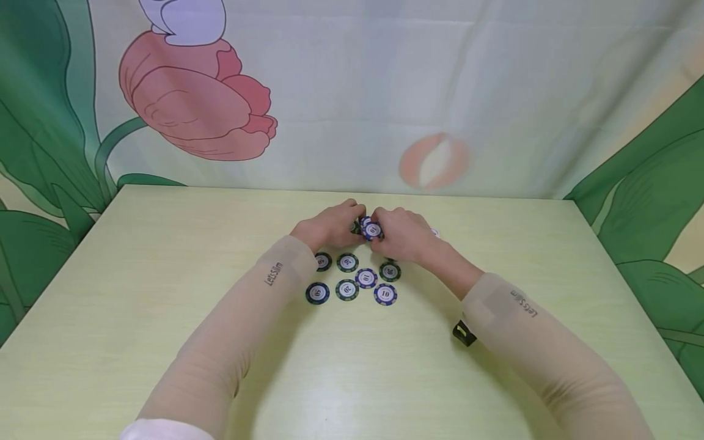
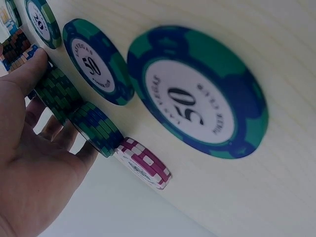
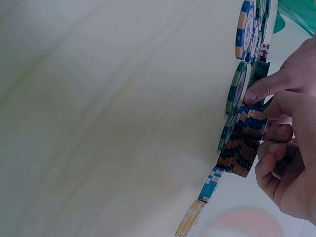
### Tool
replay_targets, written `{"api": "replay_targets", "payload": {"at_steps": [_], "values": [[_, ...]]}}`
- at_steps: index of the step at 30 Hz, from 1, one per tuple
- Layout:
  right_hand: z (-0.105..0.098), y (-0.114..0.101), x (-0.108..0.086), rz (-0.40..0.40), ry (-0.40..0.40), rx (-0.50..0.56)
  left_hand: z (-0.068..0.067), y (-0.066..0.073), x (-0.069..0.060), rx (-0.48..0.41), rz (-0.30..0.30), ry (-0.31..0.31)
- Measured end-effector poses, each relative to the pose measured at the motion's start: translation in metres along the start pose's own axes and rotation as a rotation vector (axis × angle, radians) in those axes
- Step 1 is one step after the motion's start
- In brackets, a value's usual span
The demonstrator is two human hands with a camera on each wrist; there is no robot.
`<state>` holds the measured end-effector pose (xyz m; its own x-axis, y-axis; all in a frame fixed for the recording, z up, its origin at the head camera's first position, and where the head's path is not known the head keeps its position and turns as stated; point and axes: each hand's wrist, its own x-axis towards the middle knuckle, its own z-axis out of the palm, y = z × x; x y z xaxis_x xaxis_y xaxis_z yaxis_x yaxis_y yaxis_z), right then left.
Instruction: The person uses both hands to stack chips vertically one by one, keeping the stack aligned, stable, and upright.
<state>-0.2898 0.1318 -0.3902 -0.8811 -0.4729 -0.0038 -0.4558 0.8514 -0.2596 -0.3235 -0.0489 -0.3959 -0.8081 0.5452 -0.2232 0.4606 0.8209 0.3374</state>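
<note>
Both hands meet over stacks of poker chips at the far middle of the table. My right hand (image 1: 406, 232) pinches a stack of blue poker chips (image 3: 252, 122) marked 10 between thumb and fingers. Beside it, my left hand (image 1: 334, 225) curls round a stack of green poker chips (image 2: 58, 94), fingers behind and thumb in front. A dark brown and orange stack (image 3: 238, 155) adjoins the blue one. To the left stand a blue-green stack (image 2: 96, 129) and a purple-white stack (image 2: 148, 165). The hands hide part of the row.
Several single chips lie flat in front of the stacks, among them a 50 chip (image 1: 317, 293), a 20 chip (image 1: 347, 289) and a 10 chip (image 1: 385, 294). Blue-white chips (image 3: 211, 183) and yellow chips (image 3: 190, 218) sit farther right. A black object (image 1: 464, 333) shows by the right sleeve. A printed curtain (image 1: 341, 91) hangs behind.
</note>
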Motion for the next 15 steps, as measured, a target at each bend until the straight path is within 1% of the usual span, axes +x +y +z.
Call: {"api": "replay_targets", "payload": {"at_steps": [9, 15], "values": [[0.0007, 0.0039, 0.0000, -0.057, 0.037, -0.026, 0.0009, 0.0010, 0.0012, -0.004, 0.002, 0.001], [-0.0011, 0.0039, -0.0043, -0.055, 0.094, -0.005, 0.0012, 0.0006, -0.0002, -0.015, -0.008, 0.003]]}}
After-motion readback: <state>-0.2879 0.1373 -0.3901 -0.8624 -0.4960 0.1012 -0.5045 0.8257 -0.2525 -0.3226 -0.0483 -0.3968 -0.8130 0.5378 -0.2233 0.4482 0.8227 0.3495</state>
